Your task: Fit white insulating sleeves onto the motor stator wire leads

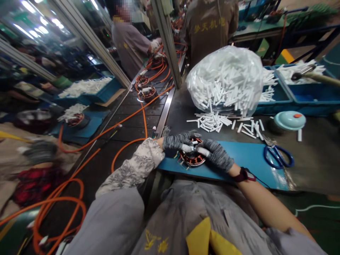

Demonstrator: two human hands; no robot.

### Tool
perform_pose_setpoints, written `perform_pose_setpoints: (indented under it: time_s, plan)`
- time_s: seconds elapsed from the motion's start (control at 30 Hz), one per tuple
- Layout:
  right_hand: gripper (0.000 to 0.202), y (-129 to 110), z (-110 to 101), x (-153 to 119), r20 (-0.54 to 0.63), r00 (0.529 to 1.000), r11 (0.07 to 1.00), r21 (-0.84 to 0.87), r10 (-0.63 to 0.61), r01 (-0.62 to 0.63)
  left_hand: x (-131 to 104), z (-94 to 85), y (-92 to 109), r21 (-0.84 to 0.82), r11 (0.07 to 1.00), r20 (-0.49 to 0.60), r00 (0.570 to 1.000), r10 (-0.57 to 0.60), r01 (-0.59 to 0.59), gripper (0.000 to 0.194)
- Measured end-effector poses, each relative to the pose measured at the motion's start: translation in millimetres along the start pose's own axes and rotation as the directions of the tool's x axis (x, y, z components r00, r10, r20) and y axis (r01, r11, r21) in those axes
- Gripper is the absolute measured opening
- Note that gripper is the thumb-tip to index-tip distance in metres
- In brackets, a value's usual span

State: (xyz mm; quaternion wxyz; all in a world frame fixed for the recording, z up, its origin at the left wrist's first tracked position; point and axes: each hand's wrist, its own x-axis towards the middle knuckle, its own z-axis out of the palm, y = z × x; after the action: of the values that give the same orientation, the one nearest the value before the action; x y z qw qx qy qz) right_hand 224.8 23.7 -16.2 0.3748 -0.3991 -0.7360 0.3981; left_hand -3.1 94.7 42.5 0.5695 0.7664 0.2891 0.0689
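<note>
A round motor stator (193, 163) with copper windings lies on a blue mat (239, 156) in front of me. My left hand (179, 142), in a grey knitted glove with white fingertips, is closed over its far left rim. My right hand (217, 154), gloved alike, has its fingers curled onto the right rim. A small white piece (195, 142) shows between the hands; which fingers touch it is unclear. Thin coloured lead wires (178, 156) stick out on the stator's left. The gloves hide part of the windings.
Loose white sticks (212, 122) lie beyond the mat, before a full plastic bag (225, 79) and blue bins (305, 97). Blue-handled scissors (278, 157) and a round light-blue lid (289, 121) are right. Left, a conveyor (124, 124) carries stators and orange cable (145, 124); co-workers stand nearby.
</note>
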Motion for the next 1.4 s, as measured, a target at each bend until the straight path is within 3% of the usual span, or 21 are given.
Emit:
perform_pose_setpoints:
  time_s: [0.1,0.17,0.3,0.4,0.47,0.57,0.63,0.73,0.8,0.9,0.93,1.03,1.1,1.23,1.37,1.4]
  plan:
    - [0.034,-0.4,4.0,-4.4,-0.042,0.999,0.992,-0.129,0.009,-0.014,10.4,-1.8,-4.2,0.373,0.924,0.110,0.993,0.051,-0.088,0.022]
    - [0.032,0.6,2.5,-8.2,-0.079,0.996,0.989,-0.139,0.034,-0.045,18.2,2.1,-5.9,0.536,0.836,0.099,0.992,0.077,-0.118,0.022]
    - [0.037,7.5,-9.0,-13.0,-0.076,0.993,0.992,0.094,0.091,-0.083,39.1,16.4,-2.3,0.658,0.721,0.120,0.976,0.181,-0.215,0.023]
    - [0.032,11.4,-17.7,-18.0,-0.089,0.990,0.975,0.201,0.113,-0.093,49.0,26.1,5.7,0.607,0.733,0.077,0.941,0.329,-0.305,0.025]
    - [0.028,9.8,-21.8,-27.4,-0.179,0.972,0.978,0.166,0.155,-0.125,41.9,28.1,10.4,0.527,0.803,-0.091,0.920,0.381,-0.280,0.035]
    - [0.020,1.8,-22.4,-50.2,-0.195,0.971,0.990,0.053,0.136,-0.128,9.6,22.1,7.1,0.369,0.927,-0.468,0.847,0.252,-0.072,0.054]
    - [0.014,-4.6,-17.7,-63.7,-0.068,0.997,0.999,-0.014,0.028,-0.029,-16.4,15.8,-4.3,0.307,0.945,-0.579,0.810,0.091,0.113,0.061]
    - [0.015,-11.2,-10.2,-66.4,0.031,0.994,0.990,-0.094,-0.101,0.103,-44.1,13.0,-26.0,0.156,0.972,-0.506,0.859,-0.075,0.177,0.068]
    - [0.019,-12.5,-11.0,-52.5,-0.056,0.996,0.994,-0.089,-0.068,0.063,-52.1,17.2,-34.9,0.083,0.984,-0.475,0.874,-0.099,0.157,0.064]
    - [0.027,-9.0,-18.5,-14.6,-0.162,0.986,0.996,-0.090,-0.035,0.021,-53.8,24.7,-32.9,0.062,0.988,-0.521,0.849,-0.089,0.141,0.057]
    - [0.031,-6.6,-20.5,-0.8,-0.137,0.988,0.992,-0.118,-0.064,0.048,-53.4,25.8,-28.9,0.069,0.989,-0.533,0.843,-0.075,0.132,0.055]
    - [0.044,3.8,-21.2,31.5,0.085,0.985,0.979,-0.130,-0.150,0.160,-53.5,25.4,-13.3,0.132,0.986,-0.541,0.841,-0.011,0.098,0.050]
    - [0.049,12.4,-20.2,40.5,0.167,0.977,0.984,-0.093,-0.133,0.149,-55.8,24.6,-4.1,0.180,0.980,-0.535,0.845,0.025,0.085,0.048]
    - [0.044,22.3,-26.2,27.0,0.164,0.984,0.996,-0.058,-0.063,0.074,-62.0,26.4,3.5,0.264,0.960,-0.541,0.838,0.066,0.095,0.050]
    - [0.037,7.4,-31.4,-12.8,-0.061,0.998,0.999,-0.034,-0.019,0.017,-65.3,27.1,2.3,0.282,0.959,-0.524,0.842,0.124,0.035,0.051]
    - [0.033,1.3,-29.6,-23.2,-0.069,0.998,1.000,-0.015,-0.007,0.006,-65.4,26.9,2.9,0.283,0.959,-0.511,0.848,0.140,0.012,0.049]
